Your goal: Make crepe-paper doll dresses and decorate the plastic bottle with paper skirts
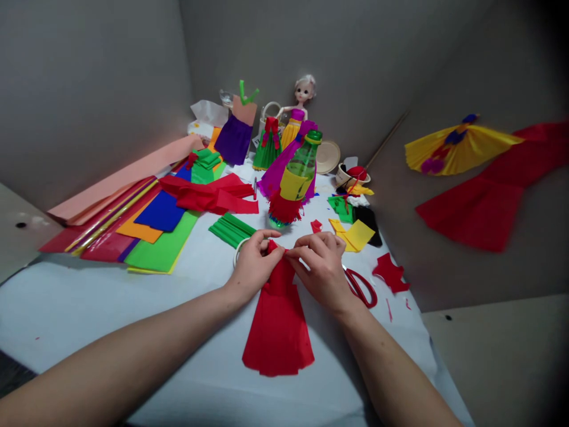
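Head view, logged from my remote station. My left hand [254, 267] and right hand [320, 268] meet at the top of a red crepe-paper dress [278, 329]. Both are curled nearly closed, with fingers and thumbs pinching the gathered neck from either side; the folds partly hide the exact contact. The dress lies on the white-covered table [89, 317], its skirt fanned toward me and only the top raised in my grip.

Risks, as I judge them:

- The paper looks thin. If my hands pull apart or twist too hard, it could tear at the pinch.
- If either grip slackens, the gathers could spring loose and lose their shape.
- Red-handled scissors [361, 287] lie just beside my right hand, their blades out of sight. A sideways drift of that wrist could knock them against the skirt.
- A tape roll [237, 252] sits just beside my left hand, near folded green paper strips [232, 230]. A careless nudge could send it rolling.
- A green-capped bottle [299, 169], dressed in yellow and a red paper fringe, stands close ahead of my hands. A hasty forward reach could topple it.
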Demonstrator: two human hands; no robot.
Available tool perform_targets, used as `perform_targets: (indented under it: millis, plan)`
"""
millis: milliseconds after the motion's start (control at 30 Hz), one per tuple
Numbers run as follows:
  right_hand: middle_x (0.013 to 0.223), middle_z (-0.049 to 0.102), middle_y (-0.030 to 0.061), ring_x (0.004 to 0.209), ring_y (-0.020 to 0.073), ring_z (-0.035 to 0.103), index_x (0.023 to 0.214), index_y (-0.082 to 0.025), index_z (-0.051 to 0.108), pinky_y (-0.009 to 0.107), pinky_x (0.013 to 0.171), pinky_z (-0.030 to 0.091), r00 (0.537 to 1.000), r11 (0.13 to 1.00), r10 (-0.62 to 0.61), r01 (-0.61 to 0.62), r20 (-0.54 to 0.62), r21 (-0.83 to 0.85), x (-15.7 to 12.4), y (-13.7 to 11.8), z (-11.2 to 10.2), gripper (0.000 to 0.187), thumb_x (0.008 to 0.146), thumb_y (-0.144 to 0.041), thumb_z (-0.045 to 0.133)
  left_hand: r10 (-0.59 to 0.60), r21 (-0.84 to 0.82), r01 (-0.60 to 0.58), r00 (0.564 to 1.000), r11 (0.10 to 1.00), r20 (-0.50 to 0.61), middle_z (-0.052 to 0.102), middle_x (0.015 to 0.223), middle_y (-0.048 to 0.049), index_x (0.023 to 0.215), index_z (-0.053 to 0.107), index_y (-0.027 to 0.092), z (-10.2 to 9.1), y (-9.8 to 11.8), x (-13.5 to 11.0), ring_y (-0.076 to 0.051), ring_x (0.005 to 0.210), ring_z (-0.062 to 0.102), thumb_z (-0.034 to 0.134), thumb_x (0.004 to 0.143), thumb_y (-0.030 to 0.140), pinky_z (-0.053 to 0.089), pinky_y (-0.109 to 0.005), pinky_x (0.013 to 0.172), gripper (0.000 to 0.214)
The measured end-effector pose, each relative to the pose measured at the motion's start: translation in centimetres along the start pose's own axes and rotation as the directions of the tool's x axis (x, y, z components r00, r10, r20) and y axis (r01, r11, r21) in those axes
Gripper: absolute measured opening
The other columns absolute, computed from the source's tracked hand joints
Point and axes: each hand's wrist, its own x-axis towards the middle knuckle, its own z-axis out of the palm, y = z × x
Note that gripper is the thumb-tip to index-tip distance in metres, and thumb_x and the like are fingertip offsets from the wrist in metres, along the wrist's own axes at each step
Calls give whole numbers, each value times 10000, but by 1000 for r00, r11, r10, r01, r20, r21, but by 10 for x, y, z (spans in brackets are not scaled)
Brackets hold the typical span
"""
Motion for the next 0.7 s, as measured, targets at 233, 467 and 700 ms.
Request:
perform_targets:
  millis: [233,467,700]
  plan:
    - [893,704,14,900,199,520,820,-236,669,409,847,285,1000,1000,-19,19,-19,-3,0,-1,-2,105,917,-242,628,-4,-1,4,1000,1000,4,508,567,98,1033,578,197,0,1,0,-62,446,395,654,750,273,333,-189,488,303]
    - [874,698,8,889,195,518,800,-223,673,405,850,289,998,999,-35,35,-47,-3,2,1,1,105,902,-228,647,-2,15,2,1000,1000,-10,498,556,100,1031,579,188,0,1,1,-61,452,395,654,741,263,323,-185,483,309]
    - [917,705,18,925,206,528,916,-252,708,414,855,297,999,1000,-11,10,-48,-20,0,3,4,56,897,-284,665,0,2,0,1000,1000,-7,537,571,88,1018,577,191,-1,0,2,-65,467,418,656,742,273,347,-185,486,299]
